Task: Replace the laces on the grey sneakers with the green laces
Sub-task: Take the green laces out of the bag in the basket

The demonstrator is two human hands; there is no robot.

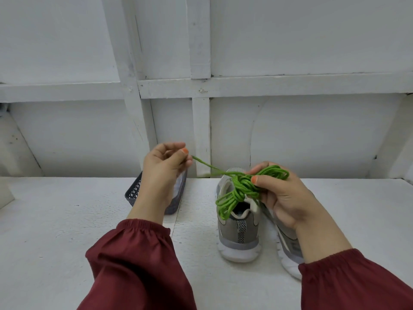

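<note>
With our right grip (283,193) curled round the bundled green laces (243,186), the grey sneakers (239,231) on the counter (67,220) just below it, and our left grip (165,166) pinching the free end stretched away from that bundle, we should ease the wraps loose rather than tug them tighter.

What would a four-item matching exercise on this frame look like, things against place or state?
Things:
1 left hand
2 right hand
3 basket
4 upright sneaker

Places or states:
a stands on the table, heel toward the camera
b pinches the green strand
c holds the green bundle
d partly hidden behind the left wrist

Pairs: 1-b, 2-c, 3-d, 4-a
</note>
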